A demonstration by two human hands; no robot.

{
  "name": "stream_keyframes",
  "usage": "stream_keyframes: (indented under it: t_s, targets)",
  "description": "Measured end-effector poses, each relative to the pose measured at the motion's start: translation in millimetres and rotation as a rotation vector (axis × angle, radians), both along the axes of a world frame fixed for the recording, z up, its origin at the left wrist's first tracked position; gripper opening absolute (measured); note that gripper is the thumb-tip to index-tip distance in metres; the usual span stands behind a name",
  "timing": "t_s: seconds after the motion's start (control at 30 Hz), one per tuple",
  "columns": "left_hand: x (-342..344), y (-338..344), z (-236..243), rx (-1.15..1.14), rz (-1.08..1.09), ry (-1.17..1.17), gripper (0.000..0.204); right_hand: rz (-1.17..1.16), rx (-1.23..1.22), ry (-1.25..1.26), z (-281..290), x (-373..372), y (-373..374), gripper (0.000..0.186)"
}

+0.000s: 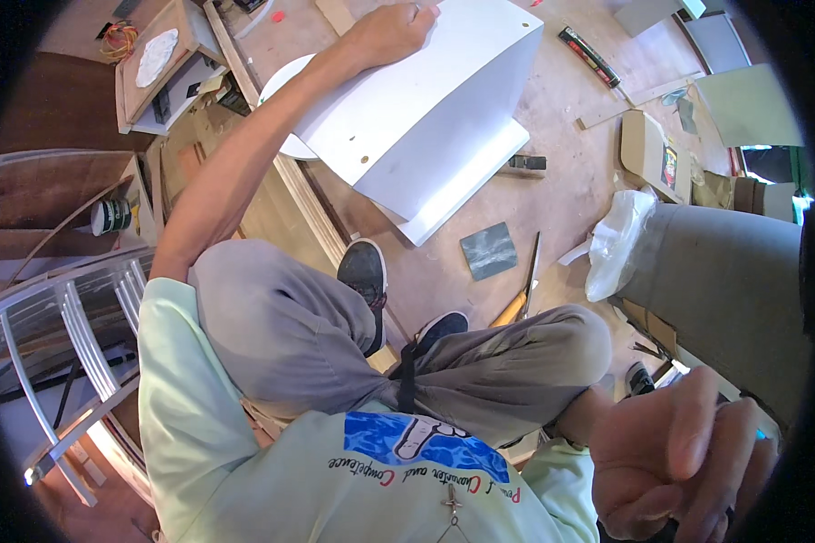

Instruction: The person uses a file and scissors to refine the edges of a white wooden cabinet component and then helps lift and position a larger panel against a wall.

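A white box-like drawer or cabinet piece (426, 100) stands on the work surface in front of me, with small brass-coloured spots on its top panel. My left hand (391, 34) rests at the top panel's far edge, its fingers curled closed; what they may hold is too small to make out. Close to the camera at the lower right, my right hand (679, 457) is raised with its fingers bent inward. Its fingertips are partly cut off by the dark rim, and anything in them is hidden. A round white rim (285, 86) shows behind the box's left side.
A grey sanding sheet (489, 251) lies near my feet, beside a yellow-handled tool (511, 308). Farther right are a dark sealant tube (590, 56), an open cardboard box (647, 158) and crumpled plastic (620, 244). An aluminium ladder (86, 330) stands at the left.
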State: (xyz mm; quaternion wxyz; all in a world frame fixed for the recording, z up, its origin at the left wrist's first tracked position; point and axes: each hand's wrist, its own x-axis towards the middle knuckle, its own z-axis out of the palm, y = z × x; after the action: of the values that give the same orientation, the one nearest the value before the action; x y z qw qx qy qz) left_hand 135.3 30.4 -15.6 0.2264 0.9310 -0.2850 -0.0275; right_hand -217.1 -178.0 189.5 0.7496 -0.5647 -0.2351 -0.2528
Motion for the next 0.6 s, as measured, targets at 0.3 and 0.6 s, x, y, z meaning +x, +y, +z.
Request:
stream_keyframes:
  t_s: [0.3,0.6]
  targets:
    - [8,10,-14,0.062,-0.007,-0.073,0.051,-0.012,-0.074,0.125,14,-1,-12,0.011]
    - [-14,7,7,-0.1,0.142,0.084,0.056,-0.417,-0.416,0.313,20,3,26,0.01]
